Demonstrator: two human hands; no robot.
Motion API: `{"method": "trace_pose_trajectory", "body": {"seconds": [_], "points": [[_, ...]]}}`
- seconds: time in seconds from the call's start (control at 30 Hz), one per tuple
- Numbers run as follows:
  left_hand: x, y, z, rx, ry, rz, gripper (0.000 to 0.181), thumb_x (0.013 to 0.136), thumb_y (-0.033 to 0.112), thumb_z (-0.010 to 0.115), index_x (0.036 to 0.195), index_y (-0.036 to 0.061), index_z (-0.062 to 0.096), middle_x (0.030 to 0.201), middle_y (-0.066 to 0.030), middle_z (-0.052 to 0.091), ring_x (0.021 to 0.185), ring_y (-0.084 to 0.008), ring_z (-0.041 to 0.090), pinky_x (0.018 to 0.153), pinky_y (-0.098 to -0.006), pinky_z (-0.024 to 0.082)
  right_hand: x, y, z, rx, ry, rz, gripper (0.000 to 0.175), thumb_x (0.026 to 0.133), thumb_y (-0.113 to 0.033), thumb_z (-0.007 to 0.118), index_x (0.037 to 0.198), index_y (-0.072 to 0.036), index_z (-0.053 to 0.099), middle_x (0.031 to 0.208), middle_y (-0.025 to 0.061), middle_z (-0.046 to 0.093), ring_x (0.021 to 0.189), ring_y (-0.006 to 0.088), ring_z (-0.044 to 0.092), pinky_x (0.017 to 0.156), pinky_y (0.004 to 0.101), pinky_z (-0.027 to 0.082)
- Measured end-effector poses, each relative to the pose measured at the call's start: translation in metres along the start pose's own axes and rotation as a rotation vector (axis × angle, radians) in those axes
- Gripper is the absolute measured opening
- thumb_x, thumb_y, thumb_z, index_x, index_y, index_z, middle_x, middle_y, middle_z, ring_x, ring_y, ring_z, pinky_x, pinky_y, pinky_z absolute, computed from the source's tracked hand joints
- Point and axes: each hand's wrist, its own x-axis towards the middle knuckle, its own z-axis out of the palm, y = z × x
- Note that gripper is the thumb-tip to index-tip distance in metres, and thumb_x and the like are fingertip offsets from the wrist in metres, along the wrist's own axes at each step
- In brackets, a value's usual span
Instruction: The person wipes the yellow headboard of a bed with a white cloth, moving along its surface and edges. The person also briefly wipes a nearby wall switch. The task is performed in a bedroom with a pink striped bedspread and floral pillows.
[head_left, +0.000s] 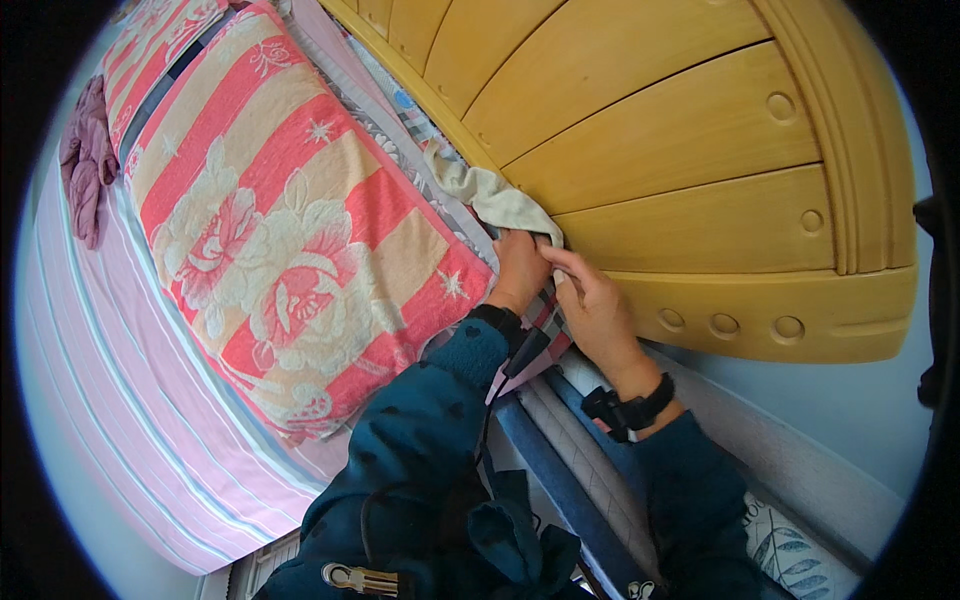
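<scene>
A cream cloth strip (495, 199) lies twisted along the foot of the yellow wooden headboard (660, 165), beside the mattress edge. My left hand (520, 271) reaches into the gap by the headboard under the strip's near end, and its fingertips are hidden there. Close on its right, my right hand (598, 315) has its index finger and thumb at the strip's hanging end. Whether either hand grips the cloth cannot be made out. Just left of my hands is the corner of a pillow (300, 247) covered in a pink and beige striped floral towel.
A second striped pillow (150, 52) lies farther along the bed. Crumpled mauve clothing (88, 161) rests on the pink striped sheet (127, 367). Below my arms shows the blue-edged mattress side (555, 457). A leaf-printed fabric item (795, 551) sits at lower right.
</scene>
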Motion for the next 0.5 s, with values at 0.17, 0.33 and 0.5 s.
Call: {"method": "trace_pose_trajectory", "body": {"seconds": [0.17,0.33,0.5], "points": [[-0.023,-0.003,-0.001,-0.059,-0.009,0.027,0.044,0.081,0.012,0.059,0.122,-0.0007,0.05,0.127,-0.0278,0.047,0.118,-0.0477,0.041,0.094,-0.0531,0.034,-0.018,0.038,0.036,0.4,0.19,0.014,0.031,0.1,-0.01,0.043,0.128,0.0,0.054,0.12,0.0129,0.062,0.107,0.0199,0.06,0.092,0.0305,0.047],[0.002,-0.007,-0.006,-0.103,0.178,0.215,0.032,0.087,0.009,0.055,0.117,-0.0009,0.051,0.109,-0.0269,0.058,0.097,-0.0484,0.054,0.087,-0.0501,0.043,-0.045,0.052,0.055,0.561,0.215,0.18,0.034,0.101,-0.012,0.043,0.132,0.0,0.05,0.122,0.0149,0.06,0.11,0.0229,0.059,0.095,0.0337,0.047],[-0.013,0.004,-0.006,0.0,0.122,0.179,0.036,0.083,0.014,0.056,0.115,-0.0029,0.053,0.119,-0.0294,0.052,0.112,-0.0482,0.044,0.094,-0.0535,0.033,-0.058,0.068,0.077,0.558,0.182,0.31,0.034,0.102,-0.015,0.043,0.131,0.001,0.049,0.118,0.0139,0.062,0.11,0.0198,0.058,0.096,0.0313,0.045]]}}
